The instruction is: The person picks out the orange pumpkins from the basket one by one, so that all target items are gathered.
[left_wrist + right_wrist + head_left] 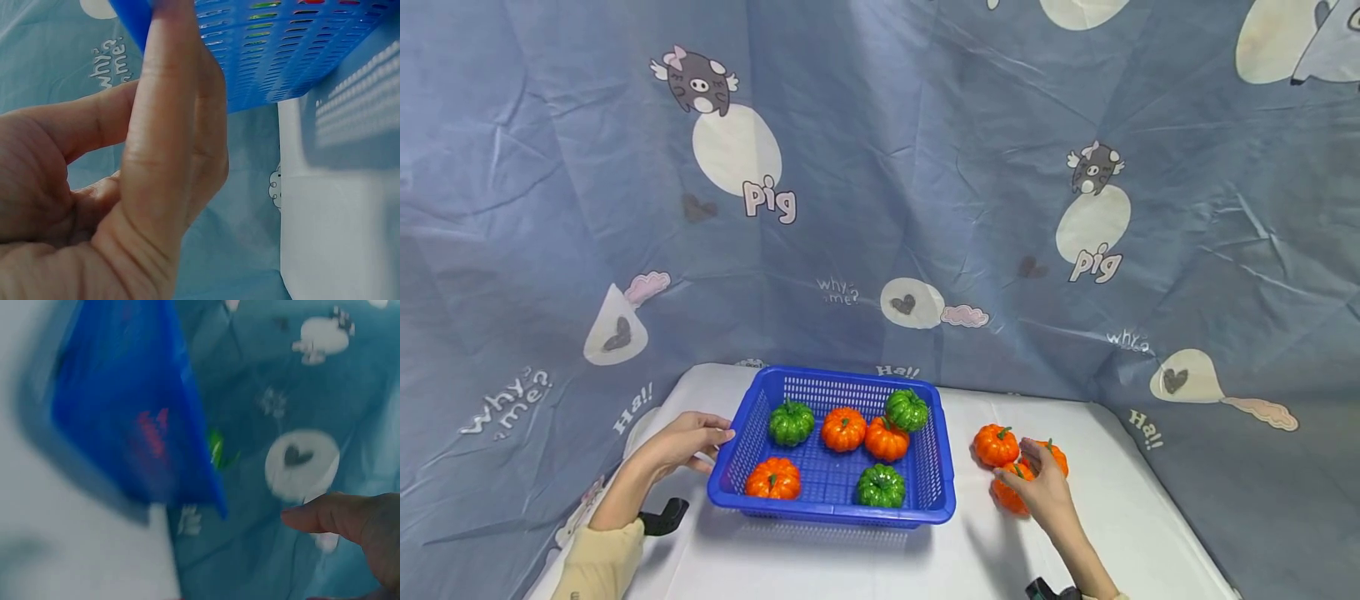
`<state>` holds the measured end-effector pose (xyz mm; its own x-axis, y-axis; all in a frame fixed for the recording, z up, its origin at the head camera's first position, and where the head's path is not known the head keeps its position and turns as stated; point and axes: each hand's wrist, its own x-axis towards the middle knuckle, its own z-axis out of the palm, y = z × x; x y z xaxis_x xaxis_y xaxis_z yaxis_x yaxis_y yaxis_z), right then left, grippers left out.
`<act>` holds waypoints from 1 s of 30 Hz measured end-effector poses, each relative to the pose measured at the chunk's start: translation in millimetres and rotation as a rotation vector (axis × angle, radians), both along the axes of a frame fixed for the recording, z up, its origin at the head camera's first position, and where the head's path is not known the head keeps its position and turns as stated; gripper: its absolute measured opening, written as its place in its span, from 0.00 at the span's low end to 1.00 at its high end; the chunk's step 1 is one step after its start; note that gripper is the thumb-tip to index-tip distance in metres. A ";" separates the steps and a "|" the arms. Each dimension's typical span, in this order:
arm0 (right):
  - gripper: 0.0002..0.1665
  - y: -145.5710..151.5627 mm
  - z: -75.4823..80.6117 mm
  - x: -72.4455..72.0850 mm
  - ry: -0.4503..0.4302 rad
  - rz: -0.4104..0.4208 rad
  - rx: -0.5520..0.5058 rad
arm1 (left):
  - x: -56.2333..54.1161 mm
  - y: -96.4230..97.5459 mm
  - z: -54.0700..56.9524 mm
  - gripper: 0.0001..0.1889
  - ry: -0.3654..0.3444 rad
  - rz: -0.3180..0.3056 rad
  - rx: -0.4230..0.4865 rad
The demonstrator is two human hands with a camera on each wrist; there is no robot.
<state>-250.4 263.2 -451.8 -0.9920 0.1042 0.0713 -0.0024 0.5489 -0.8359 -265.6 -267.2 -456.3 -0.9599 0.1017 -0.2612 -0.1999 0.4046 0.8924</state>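
Observation:
A blue plastic basket (pixel 831 510) holds 3 small green pumpkins (pixel 791 422) and 3 orange pumpkins (pixel 842 429); one green pumpkin (pixel 907 410) leans on an orange one at the right. My left hand (pixel 681 442) grips the basket's left rim, fingertips on the edge and thumb lower down; the left wrist view shows a finger crossing the rim (pixel 132 22). To the right of the basket lie 3 more orange pumpkins (pixel 996 446). Over the nearest (pixel 1009 498) hovers my right hand (pixel 1047 490), thumb and fingers spread. Only its thumb (pixel 337 515) shows well in the right wrist view.
A white table (pixel 805 571) carries everything. Behind and around it hangs a blue-grey cloth (pixel 865 192) with pig prints. Dark straps sit on both wrists. The basket (pixel 131 425) looks blurred in the right wrist view.

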 end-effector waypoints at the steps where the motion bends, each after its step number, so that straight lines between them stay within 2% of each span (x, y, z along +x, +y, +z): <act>1: 0.46 -6.0 5.3 0.0 0.010 0.021 -0.005 | 0.0 -0.3 -0.1 0.26 0.000 0.001 0.000; 8: 0.39 -52.0 32.3 -3.2 0.073 0.158 0.008 | -0.8 -1.3 -1.8 0.27 -0.002 0.010 -0.009; 13: 0.37 -83.7 42.9 -11.9 0.033 0.292 -0.005 | -1.6 -1.1 -2.6 0.27 0.002 0.012 -0.009; 15: 0.38 -94.9 45.1 -15.8 0.019 0.349 0.035 | -1.4 -0.7 -2.4 0.26 0.002 0.014 -0.009; 18: 0.38 -110.1 44.4 -23.5 0.016 0.433 0.090 | -1.0 0.4 -2.1 0.26 -0.003 0.015 -0.011; 23: 0.37 -134.4 35.7 -38.3 -0.002 0.542 0.110 | -0.1 1.2 -1.0 0.25 -0.007 0.024 -0.013; 26: 0.38 -146.8 27.6 -46.7 -0.006 0.572 0.140 | -0.5 0.9 -0.6 0.26 -0.005 0.025 -0.016; 30: 0.38 -160.4 19.0 -57.1 -0.020 0.570 0.144 | -0.8 0.6 -1.6 0.26 -0.003 0.024 -0.011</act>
<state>-307.5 102.8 -432.8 -0.8900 -0.4552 0.0257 -0.3154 0.5740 -0.7557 -266.4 -266.6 -457.9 -0.9611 0.0756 -0.2655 -0.2128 0.4097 0.8871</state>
